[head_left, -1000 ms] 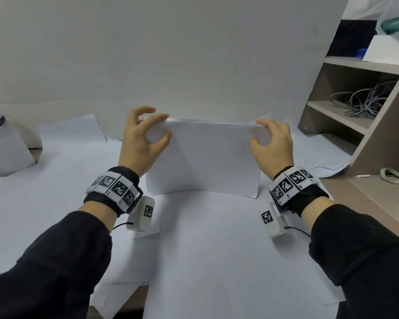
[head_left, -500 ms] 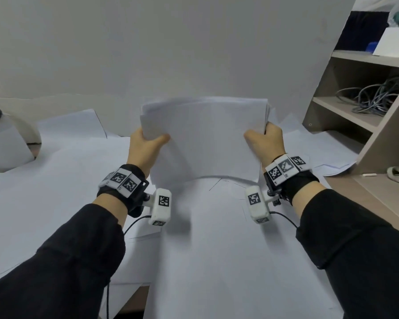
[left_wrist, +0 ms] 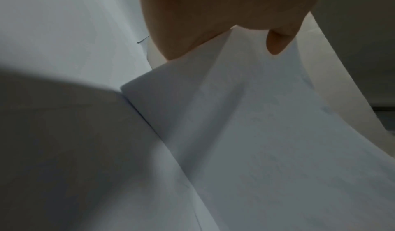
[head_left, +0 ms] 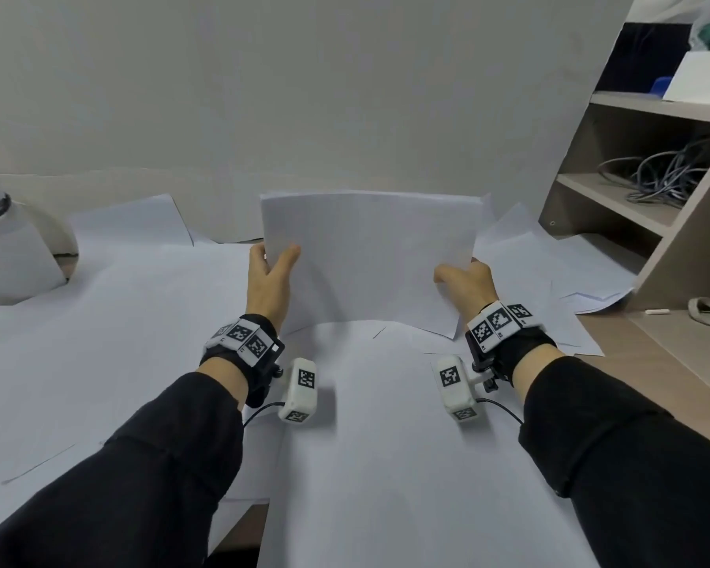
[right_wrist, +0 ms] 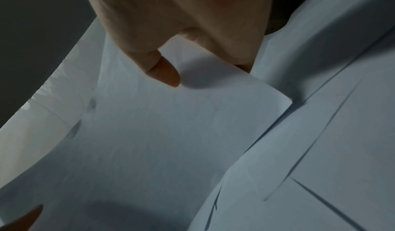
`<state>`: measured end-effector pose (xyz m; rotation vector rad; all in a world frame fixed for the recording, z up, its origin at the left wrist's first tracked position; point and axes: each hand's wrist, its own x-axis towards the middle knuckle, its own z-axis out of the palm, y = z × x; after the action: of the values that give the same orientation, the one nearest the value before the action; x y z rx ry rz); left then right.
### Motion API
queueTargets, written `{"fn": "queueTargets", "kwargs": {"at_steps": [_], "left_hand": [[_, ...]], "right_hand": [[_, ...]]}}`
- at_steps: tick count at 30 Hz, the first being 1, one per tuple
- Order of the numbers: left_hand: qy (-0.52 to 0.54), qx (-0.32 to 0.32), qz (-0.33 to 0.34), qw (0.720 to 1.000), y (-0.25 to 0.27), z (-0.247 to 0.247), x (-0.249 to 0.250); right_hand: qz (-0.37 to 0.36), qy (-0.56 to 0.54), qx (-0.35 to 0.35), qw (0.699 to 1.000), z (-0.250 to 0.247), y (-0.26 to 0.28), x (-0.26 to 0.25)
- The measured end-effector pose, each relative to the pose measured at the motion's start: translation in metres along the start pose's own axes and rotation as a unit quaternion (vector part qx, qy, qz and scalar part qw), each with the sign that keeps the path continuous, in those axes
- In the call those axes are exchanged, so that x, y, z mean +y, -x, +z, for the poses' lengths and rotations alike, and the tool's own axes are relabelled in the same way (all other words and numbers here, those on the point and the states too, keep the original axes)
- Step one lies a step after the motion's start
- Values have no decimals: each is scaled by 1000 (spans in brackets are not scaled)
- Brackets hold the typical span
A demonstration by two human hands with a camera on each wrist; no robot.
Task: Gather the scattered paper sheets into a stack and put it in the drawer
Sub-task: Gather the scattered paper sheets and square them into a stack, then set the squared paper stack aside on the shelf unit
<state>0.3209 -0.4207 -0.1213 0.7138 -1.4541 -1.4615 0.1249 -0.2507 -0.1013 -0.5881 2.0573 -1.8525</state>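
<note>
nearest me: two black sleeves, one per forearm, each ending in a wrist band with checker markers and a small white camera block hanging under it. two bands, two blocks.

under the forearms: large white sheets lie flat and overlapping over the desk. i cannot count them exactly; edges run across each other.

next out: my left hand grips the left edge of the paper stack, thumb on the near face, fingers behind it. the left wrist view shows the thumb pressed on the paper and the palm against the edge. my right hand grips the right edge lower down, thumb on the near face, fingers curled behind. both hands are clamped on the stack.

the stack: one bundle, held upright on its long edge, bowed a little, its bottom edge touching or just above the flat sheets; i cannot tell which. sheet count in the bundle not readable.

farther: loose sheets lie fanned to the right behind the stack, at least three edges visible, and one more sheet lies far left against the wall. one white lamp-like object at the far left, partly cut off.

far right: one wooden shelf unit with two visible shelves; one tangle of grey cables lies on the lower one.
</note>
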Motion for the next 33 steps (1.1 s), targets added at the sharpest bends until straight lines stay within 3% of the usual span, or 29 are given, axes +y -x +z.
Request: {"fn": "queueTargets", "kwargs": {"at_steps": [7,11,15,19,22,26,30,33], "left_hand": [[-30,-2,-25,999,-9,-10,0],[-80,33,0,996,-11,-11,6],[-50,78,-2,996,-14,-1,30],[-26,67,-37,997,-5,21,54],[-88,-4,-95,992,21,42,64],[-181,-149,-155,960,71,75,70],[-263,-253,-176,914,121,105,59],[-343,-360,-140,856,169,126,51]], "right_hand": [[-14,34,-13,999,-5,1,2],[-91,90,-25,991,-5,10,-3],[-185,136,8,973,-21,24,-30],[-190,143,79,968,-61,37,-50],[-144,123,147,971,-103,51,-48],[-73,107,243,961,-167,82,-32],[14,114,315,942,-227,128,-14],[49,119,353,927,-259,164,-3]]}}
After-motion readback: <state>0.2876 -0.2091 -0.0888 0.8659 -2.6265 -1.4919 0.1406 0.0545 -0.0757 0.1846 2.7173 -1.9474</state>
